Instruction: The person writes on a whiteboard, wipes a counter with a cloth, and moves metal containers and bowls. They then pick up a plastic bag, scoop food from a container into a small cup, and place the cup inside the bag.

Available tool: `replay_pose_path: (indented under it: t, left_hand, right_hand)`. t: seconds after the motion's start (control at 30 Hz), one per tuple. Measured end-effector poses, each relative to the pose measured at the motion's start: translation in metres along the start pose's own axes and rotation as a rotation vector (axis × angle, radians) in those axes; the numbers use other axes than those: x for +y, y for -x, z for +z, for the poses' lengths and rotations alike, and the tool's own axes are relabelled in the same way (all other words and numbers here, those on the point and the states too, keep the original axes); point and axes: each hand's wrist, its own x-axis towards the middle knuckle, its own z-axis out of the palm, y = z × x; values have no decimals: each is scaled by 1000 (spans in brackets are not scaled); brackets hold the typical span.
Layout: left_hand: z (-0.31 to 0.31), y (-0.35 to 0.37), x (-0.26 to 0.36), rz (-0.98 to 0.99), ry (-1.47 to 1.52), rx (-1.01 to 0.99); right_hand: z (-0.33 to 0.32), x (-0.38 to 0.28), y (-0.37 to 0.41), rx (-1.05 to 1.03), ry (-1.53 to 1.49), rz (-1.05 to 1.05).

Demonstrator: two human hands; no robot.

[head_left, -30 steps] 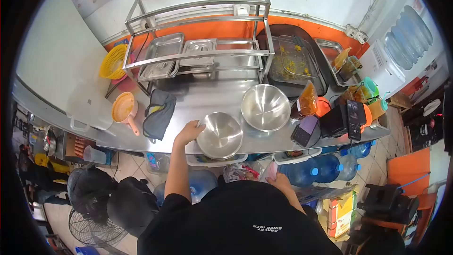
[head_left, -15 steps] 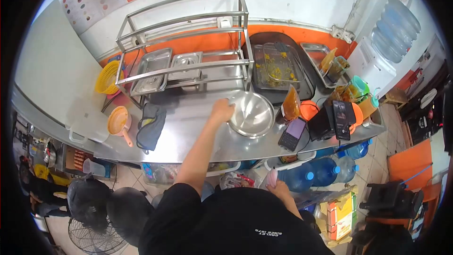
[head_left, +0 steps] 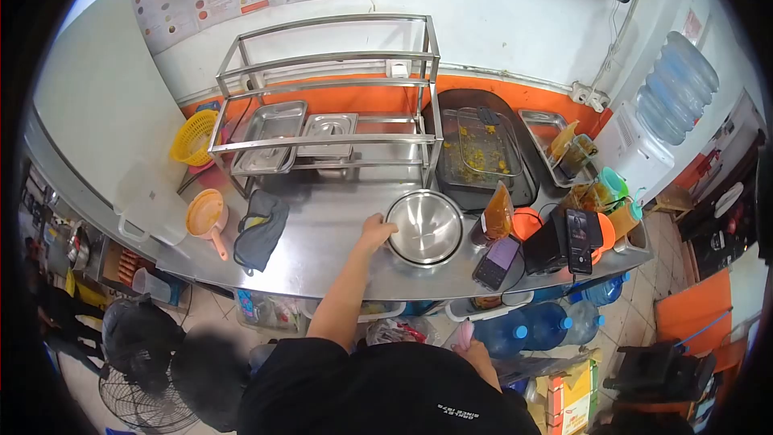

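A shiny round metal bowl (head_left: 424,228) rests on the steel counter (head_left: 322,217) in the middle of the view. My left hand (head_left: 377,234) is closed on the left rim of this bowl. Lower down, beyond the counter's front edge, my right hand (head_left: 473,351) is closed around a small pink item (head_left: 465,333), close to my body. To the right of the bowl are a bag of orange-brown sauce (head_left: 497,211) and a calculator-like device (head_left: 497,262).
A steel rack (head_left: 326,145) with metal trays stands behind. An orange pan (head_left: 207,214) and grey cloth (head_left: 261,229) lie left. A black tray (head_left: 483,153) with food scraps sits back right. A propped phone (head_left: 579,240) stands right, with blue water bottles (head_left: 501,333) below.
The view has tilted up, so the counter's things sit lower in it. My left hand still holds the bowl's rim, and the bowl now looks more level. My right hand still holds the pink item.
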Motion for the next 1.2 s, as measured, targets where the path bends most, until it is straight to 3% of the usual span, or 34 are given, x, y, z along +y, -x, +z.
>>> replay_pose_path:
  t: [0.07,0.13,0.27,0.33,0.43,0.57,0.63,0.7,0.83,1.0,1.1,1.2]
  left_hand:
    - [-9,8,-11,15,115,-3]
    - [-22,33,1,-70,434,134]
    - [-64,24,30,74,439,247]
    - [-80,-3,42,247,254,380]
    - [-88,-38,64,299,251,480]
    - [-78,-103,67,358,344,451]
    - [-59,-99,92,275,558,481]
    - [-45,-105,110,296,507,502]
    - [-24,-151,121,179,725,488]
    - [-6,-177,125,-72,893,710]
    - [-9,-314,28,207,358,658]
    - [-13,-133,111,77,603,319]
  right_hand:
    - [0,-1,-3,-10,-8,-10]
    - [7,1,-7,8,21,-24]
    - [5,-16,-1,7,67,-22]
    - [2,-24,0,-30,60,-28]
    - [6,-22,-3,-19,40,-9]
    - [10,-21,7,28,3,20]
    - [9,-26,18,8,25,58]
    - [15,-20,19,13,-5,70]
    - [24,-10,21,-13,-85,156]
    - [40,4,24,65,-33,132]
    - [42,8,23,40,-12,140]
    - [40,3,28,44,-73,111]
